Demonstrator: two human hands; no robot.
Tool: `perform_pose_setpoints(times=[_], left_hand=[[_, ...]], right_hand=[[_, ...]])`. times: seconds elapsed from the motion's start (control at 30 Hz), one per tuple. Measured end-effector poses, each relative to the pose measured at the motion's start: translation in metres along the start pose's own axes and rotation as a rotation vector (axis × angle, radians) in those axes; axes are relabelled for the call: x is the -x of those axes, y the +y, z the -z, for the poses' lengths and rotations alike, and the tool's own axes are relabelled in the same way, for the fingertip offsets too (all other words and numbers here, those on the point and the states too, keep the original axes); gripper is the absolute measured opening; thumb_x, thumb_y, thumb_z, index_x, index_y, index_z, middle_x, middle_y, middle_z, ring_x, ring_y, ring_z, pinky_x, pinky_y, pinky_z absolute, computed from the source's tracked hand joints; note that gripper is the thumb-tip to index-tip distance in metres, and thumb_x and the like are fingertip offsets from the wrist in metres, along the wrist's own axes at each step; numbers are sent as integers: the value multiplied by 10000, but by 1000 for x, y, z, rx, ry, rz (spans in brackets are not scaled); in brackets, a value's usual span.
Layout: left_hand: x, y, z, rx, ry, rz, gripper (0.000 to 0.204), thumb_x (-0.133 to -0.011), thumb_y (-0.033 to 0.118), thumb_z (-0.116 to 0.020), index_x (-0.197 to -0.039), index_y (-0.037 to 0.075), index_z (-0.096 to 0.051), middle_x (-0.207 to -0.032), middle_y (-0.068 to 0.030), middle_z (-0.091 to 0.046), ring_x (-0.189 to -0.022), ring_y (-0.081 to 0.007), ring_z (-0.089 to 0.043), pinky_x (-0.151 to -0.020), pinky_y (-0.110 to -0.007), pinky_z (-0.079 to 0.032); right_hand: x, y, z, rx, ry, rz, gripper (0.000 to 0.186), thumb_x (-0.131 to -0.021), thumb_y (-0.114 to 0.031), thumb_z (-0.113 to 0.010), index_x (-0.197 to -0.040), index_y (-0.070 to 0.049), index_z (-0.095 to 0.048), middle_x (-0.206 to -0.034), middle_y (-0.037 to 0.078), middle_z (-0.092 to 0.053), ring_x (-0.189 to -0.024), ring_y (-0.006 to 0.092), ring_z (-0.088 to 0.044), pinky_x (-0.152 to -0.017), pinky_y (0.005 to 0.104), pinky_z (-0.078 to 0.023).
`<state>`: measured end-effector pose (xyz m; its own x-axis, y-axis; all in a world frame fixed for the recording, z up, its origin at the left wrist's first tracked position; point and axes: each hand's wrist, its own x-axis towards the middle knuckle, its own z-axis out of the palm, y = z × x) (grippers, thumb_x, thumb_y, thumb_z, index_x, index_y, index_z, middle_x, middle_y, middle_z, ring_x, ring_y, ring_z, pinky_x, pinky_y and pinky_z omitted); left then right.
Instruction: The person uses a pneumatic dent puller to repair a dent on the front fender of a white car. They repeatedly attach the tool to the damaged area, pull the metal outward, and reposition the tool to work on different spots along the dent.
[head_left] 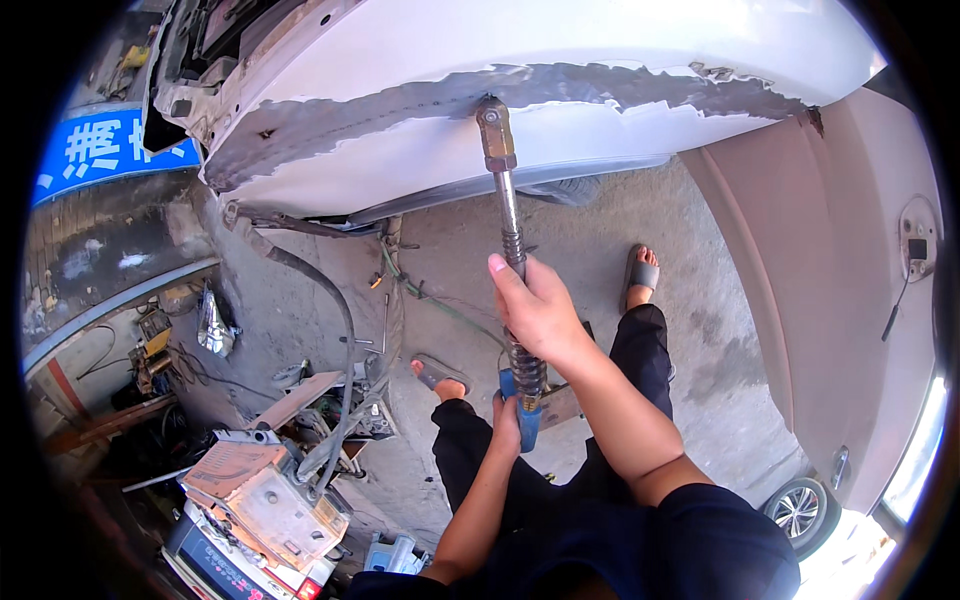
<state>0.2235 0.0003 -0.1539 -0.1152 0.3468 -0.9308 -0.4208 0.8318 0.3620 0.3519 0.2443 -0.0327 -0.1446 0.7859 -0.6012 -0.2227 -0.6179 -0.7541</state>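
A dent puller point(510, 215) with a brass-coloured head, steel shaft, spring and blue handle stands between my arms. Its tip touches the bare grey band point(370, 115) along the white car panel point(420, 165), or is very close to it. My right hand point(538, 310) wraps round the middle of the shaft, thumb pointing toward the head. Lower down, my left hand point(507, 422) is closed on the blue handle point(530, 425), its fingers partly hidden. Small dark marks run in a line along the bare metal left of the tip.
An open car door point(840, 250) curves along the right side. A thick cable point(340, 300) hangs from the panel's left end toward a worn boxy machine point(265, 495). A green hose point(440, 302) and loose tools lie on the concrete floor point(720, 350) near my sandalled feet.
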Motion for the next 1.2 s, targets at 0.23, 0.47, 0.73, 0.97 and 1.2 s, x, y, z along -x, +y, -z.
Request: perform_pose_setpoints(times=[0.23, 0.47, 0.73, 0.97, 1.2], left_hand=[[-32, -15, 37, 133, -210, 83, 365, -949, 436, -422, -1018, 97, -538, -820, -76, -598, -706, -208, -599, -603, -334, -488], [-10, 93, 64, -148, -189, 134, 328, -925, 387, -482, -905, 83, -604, -714, -70, -610, -563, -204, -583, -510, -317, -466], [-3, 162, 76, -306, -44, 125, 330, -927, 382, -487, -934, 77, -613, -730, -77, -617, -580, -211, -596, -525, -326, -490], [-26, 94, 113, -219, -372, 228, 328, -927, 356, -496, -927, 49, -613, -776, -86, -624, -615, -206, -599, -546, -320, -500], [-32, -68, -8, 195, -250, 150, 346, -943, 337, -461, -1200, 106, -479, -942, -34, -602, -741, -156, -604, -645, -321, -514]], right_hand=[[4, -2, -24, 180, 214, 160, 403, -958, -373, -517, -842, 12, -533, -627, 147, -558, -562, 261, -557, -560, 394, -434], [-6, 9, -69, 27, 323, 182, 365, -953, -356, -508, -901, 5, -515, -685, 209, -607, -663, 411, -614, -601, 464, -456], [-11, 7, -99, -45, 358, 171, 348, -956, -369, -477, -934, -22, -480, -697, 180, -622, -671, 413, -615, -623, 510, -450], [-5, 5, -62, -53, 175, 188, 396, -966, -385, -471, -924, 7, -506, -701, 217, -601, -697, 421, -612, -621, 471, -456], [1, -9, 28, 265, -27, 165, 477, -953, -445, -494, -816, 11, -518, -627, 143, -516, -577, 273, -507, -590, 405, -430]])
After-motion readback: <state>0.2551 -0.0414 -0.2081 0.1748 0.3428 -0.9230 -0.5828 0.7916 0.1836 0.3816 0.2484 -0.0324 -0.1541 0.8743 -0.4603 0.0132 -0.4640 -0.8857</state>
